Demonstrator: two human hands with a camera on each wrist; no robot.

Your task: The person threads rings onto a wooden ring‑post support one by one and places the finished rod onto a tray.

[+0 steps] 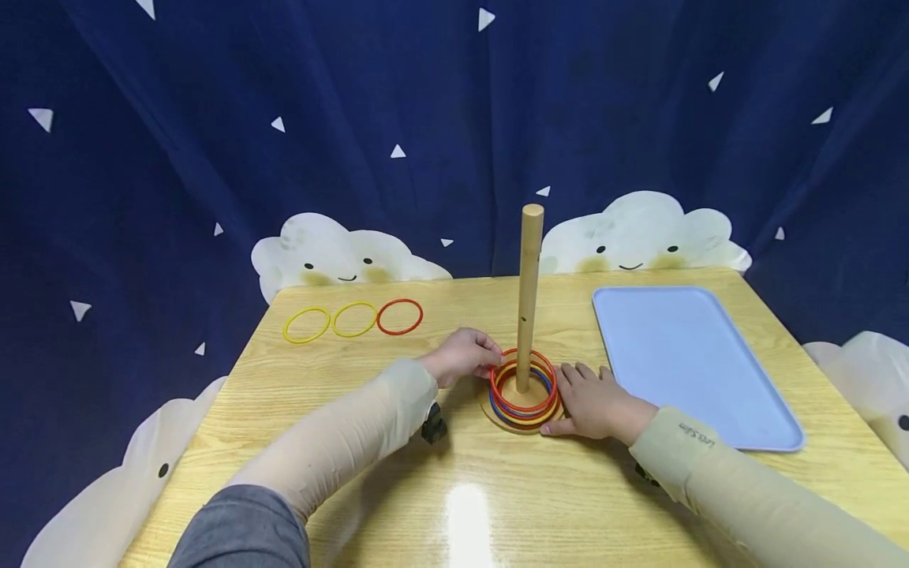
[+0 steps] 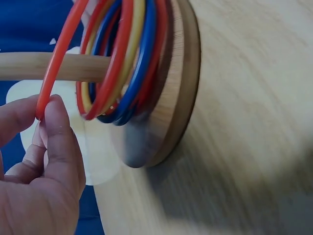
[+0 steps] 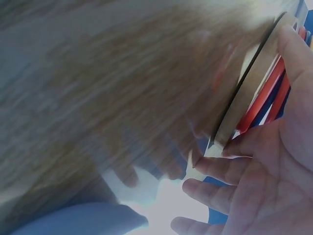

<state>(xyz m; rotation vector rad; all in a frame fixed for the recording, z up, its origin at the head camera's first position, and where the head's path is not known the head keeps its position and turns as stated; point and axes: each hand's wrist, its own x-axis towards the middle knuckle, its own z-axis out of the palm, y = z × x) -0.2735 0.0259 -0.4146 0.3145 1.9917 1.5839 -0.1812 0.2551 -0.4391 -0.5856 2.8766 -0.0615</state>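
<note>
My left hand (image 1: 466, 353) pinches a red ring (image 2: 59, 56) between thumb and forefinger. This ring encircles the wooden post (image 1: 529, 292), above a pile of red, yellow and blue rings (image 2: 128, 63) lying around the post's foot. Under the pile is a round wooden base (image 1: 497, 416). On the right side, my right hand (image 1: 592, 401) rests against the base's edge with fingers spread, as the right wrist view also shows with the base (image 3: 249, 88) beside the thumb.
Two yellow rings (image 1: 307, 340) and a red ring (image 1: 400, 332) lie in a row at the table's back left. A light blue tray (image 1: 682, 355) lies right of the post. Behind the wooden table (image 1: 398, 505) hangs a dark blue curtain (image 1: 426, 95).
</note>
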